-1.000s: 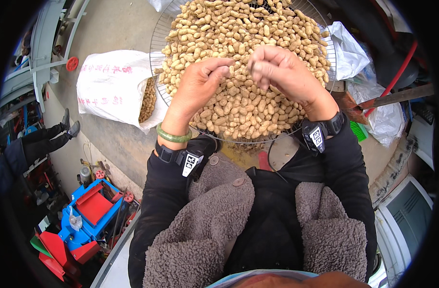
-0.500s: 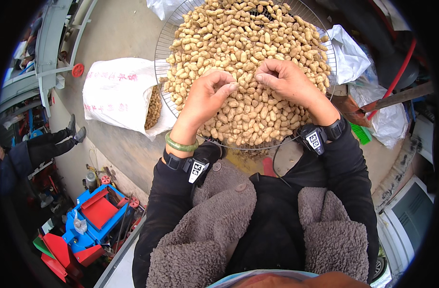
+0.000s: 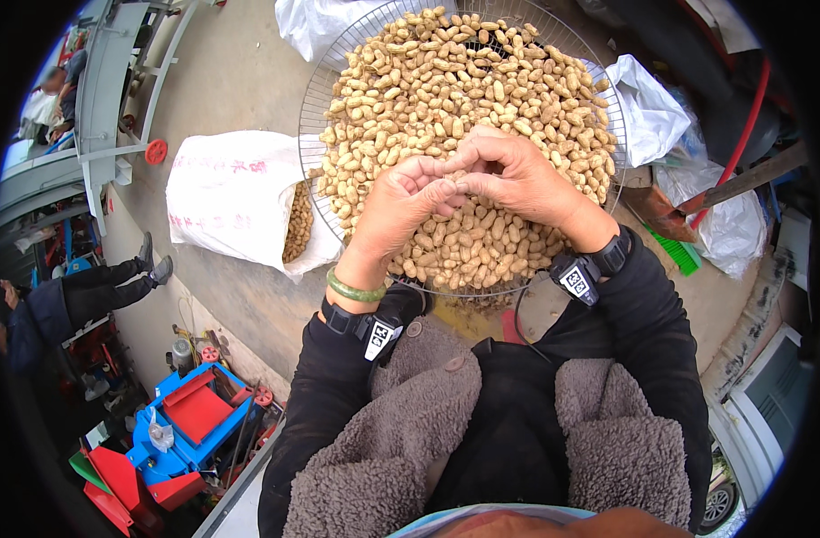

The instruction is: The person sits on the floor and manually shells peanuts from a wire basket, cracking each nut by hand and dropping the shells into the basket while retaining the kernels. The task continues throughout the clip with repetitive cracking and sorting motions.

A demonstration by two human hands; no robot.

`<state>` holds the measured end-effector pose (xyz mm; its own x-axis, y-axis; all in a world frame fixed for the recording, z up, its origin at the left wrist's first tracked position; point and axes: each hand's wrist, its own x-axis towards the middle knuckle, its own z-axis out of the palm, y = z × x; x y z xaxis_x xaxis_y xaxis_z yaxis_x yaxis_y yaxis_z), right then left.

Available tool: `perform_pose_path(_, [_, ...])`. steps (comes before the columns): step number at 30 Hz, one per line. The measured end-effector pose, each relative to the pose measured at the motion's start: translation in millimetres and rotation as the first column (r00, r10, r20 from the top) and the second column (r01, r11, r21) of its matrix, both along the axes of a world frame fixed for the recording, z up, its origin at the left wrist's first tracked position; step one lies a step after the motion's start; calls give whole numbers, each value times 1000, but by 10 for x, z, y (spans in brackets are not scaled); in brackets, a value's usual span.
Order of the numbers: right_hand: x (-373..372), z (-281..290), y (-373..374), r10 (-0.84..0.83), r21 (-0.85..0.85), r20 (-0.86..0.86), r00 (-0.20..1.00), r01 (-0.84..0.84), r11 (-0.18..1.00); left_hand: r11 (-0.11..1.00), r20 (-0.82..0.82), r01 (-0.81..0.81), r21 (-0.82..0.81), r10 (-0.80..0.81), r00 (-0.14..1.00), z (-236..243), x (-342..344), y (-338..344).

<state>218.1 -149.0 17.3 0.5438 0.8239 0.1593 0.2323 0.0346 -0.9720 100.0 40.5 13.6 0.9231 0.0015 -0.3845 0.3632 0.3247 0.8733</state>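
A wide, round, shallow basket of thin grey metal wire (image 3: 318, 112) fills the 12 o'clock side of the view, and spread across it lies a broad heap of tan, unshelled peanuts (image 3: 464, 99). At 9 o'clock a dark-clothed co-worker (image 3: 105, 287) is partly in sight, and at 8 o'clock sits a boxy machine of blue and red painted metal (image 3: 199, 408). A white woven sack with red lettering (image 3: 226, 188) lies at 10 o'clock, its open mouth toward the basket and more peanuts showing inside. A crumpled white plastic bag (image 3: 647, 112) is at 2 o'clock, just beside the basket. The bare left hand (image 3: 403, 204) and bare right hand (image 3: 526, 184) are together over the heap, a little to the 6 o'clock side of its middle, thumbs and fingers curled and tips meeting; whether a pod is pinched between them, I cannot tell. A bright green bristled brush head (image 3: 679, 255) shows at 3 o'clock, and a green polished bangle (image 3: 354, 289) rings the left wrist. The step in hand looks like close fingertip work on something small above the peanuts; a next move there would call for a light, exact pinch and both hands kept steady over the basket.
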Motion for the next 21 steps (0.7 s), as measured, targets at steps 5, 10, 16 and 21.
perform_pose_path(5, [-44, 19, -106, 51, -39, -138, 989, -57, 998, 998, -41, 63, 18, -62, 997, 40, -84, -16])
perform_pose_path(10, [-341, 92, -174, 41, -20, -27, 999, -41, 999, 1000, -5, 21, 14, -21, 1000, 120, -468, -182])
perform_pose_path(16, [-910, 157, -297, -4, 63, 216, 976, -9, 998, 930, -65, -279, -239, 272, 960, 42, -1168, -690])
perform_pose_path(21, [-1447, 166, -616, -48, -38, 267, 963, 60, 997, 864, -214, -433, -256, 386, 897, -24, -1610, -855])
